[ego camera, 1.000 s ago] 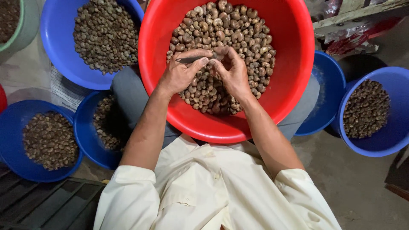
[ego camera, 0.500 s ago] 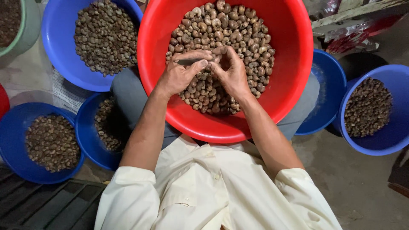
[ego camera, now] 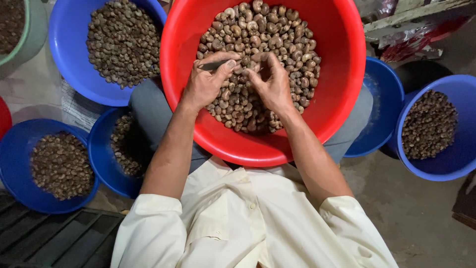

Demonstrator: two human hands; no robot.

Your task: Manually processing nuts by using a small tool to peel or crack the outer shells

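Left hand [ego camera: 204,85] clenched around a small dark metal tool [ego camera: 214,65], thumb and fingers pinching its shaft, tip pointing right toward the other hand. Right hand [ego camera: 271,84] curled, fingertips pinched on a single nut [ego camera: 246,63] just beside the tool's tip; hands touching or nearly touching at the fingertips. Both held over a heap of brownish nuts [ego camera: 267,34] in a large red basin [ego camera: 342,64] resting on the lap, far from the cream shirt [ego camera: 238,223]. On the left, three blue bowls of nuts: one far [ego camera: 64,54], one near [ego camera: 15,164], one partly tucked under the left forearm [ego camera: 101,159]. On the right, a blue bowl of nuts [ego camera: 446,164] and another blue bowl [ego camera: 384,99] just beside the red basin.
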